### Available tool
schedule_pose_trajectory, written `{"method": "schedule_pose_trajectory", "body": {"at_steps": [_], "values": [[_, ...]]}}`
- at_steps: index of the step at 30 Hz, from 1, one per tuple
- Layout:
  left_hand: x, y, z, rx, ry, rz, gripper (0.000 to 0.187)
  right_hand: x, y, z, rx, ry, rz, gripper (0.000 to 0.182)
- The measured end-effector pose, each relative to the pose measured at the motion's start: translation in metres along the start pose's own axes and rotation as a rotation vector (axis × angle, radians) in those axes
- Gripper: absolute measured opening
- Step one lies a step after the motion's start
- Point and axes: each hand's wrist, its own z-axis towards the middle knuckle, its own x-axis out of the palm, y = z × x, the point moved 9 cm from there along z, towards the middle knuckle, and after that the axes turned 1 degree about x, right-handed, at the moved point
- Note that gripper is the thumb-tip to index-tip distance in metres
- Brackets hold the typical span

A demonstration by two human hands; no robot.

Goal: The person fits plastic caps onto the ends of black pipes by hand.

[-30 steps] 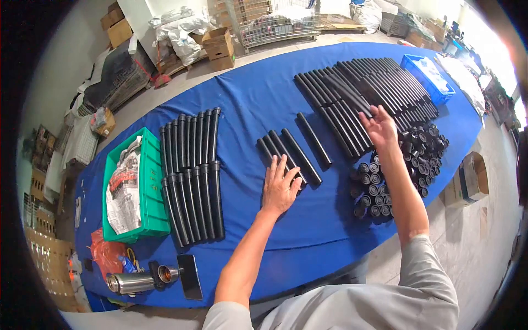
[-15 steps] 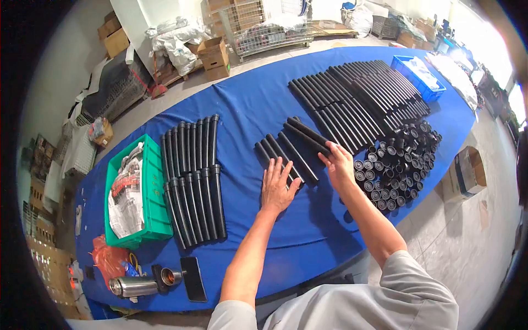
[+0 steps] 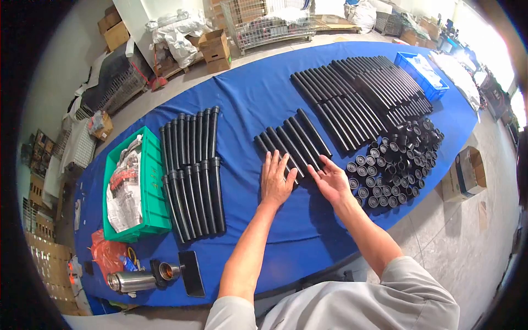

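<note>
Several black plastic tubes (image 3: 293, 145) lie side by side in a slanted row on the blue cloth in front of me. My left hand (image 3: 276, 181) rests with its fingers out over the near ends of the leftmost tubes. At the near right ends of the row is my right hand (image 3: 332, 183), fingers apart and palm turned inward, with nothing gripped. To the right lies a heap of round black caps (image 3: 385, 175). Beyond it, a large bank of the same black tubes (image 3: 346, 118) is laid out in layers.
On the left, two rows of capped black tubes (image 3: 199, 192) lie beside a green crate (image 3: 157, 217) holding newspaper. A steel flask (image 3: 135, 281), a phone (image 3: 191, 274) and an orange bag (image 3: 108, 253) sit near the front edge. A blue bin (image 3: 422, 85) stands far right.
My right hand has let go of the tubes it was handling and moved down and left. Those tubes now lie in the row beside the others. My left hand has barely shifted.
</note>
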Motion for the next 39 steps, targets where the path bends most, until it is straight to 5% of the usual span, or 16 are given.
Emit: {"method": "schedule_pose_trajectory", "body": {"at_steps": [9, 13, 17, 19, 20, 24, 28, 31, 37, 39], "values": [[-0.005, 0.004, 0.001, -0.014, -0.050, -0.057, 0.054, -0.010, 0.010, -0.048, -0.013, -0.089, -0.172, 0.046], [-0.009, 0.016, -0.002, -0.115, -0.158, -0.113, 0.051, 0.035, 0.039, -0.063, -0.055, 0.020, -0.749, 0.057], [-0.006, 0.025, -0.005, -0.178, -0.160, -0.136, 0.053, 0.103, 0.066, -0.010, -0.940, 0.237, -2.026, 0.058], [-0.008, 0.026, -0.006, -0.185, -0.165, -0.138, 0.055, 0.101, 0.061, 0.039, -0.924, 0.184, -2.244, 0.061], [-0.010, 0.027, -0.006, -0.192, -0.174, -0.141, 0.056, 0.093, 0.058, 0.066, -0.757, 0.148, -2.323, 0.056], [-0.016, 0.032, -0.004, -0.240, -0.214, -0.204, 0.057, 0.085, 0.037, 0.091, -0.760, 0.286, -2.286, 0.027], [-0.017, 0.026, -0.005, -0.235, -0.190, -0.128, 0.059, 0.085, 0.021, 0.077, -0.750, 0.353, -2.197, 0.024], [-0.014, 0.030, -0.007, -0.243, -0.162, -0.103, 0.058, 0.096, 0.019, 0.099, -0.404, 0.519, -2.423, 0.022], [-0.014, 0.030, -0.006, -0.258, -0.153, -0.088, 0.053, 0.155, 0.083, 0.148, -0.838, 0.165, -2.703, 0.070], [-0.016, 0.028, -0.004, -0.252, -0.154, -0.073, 0.054, 0.149, 0.093, 0.179, -0.560, 0.098, -2.786, 0.081]]}}
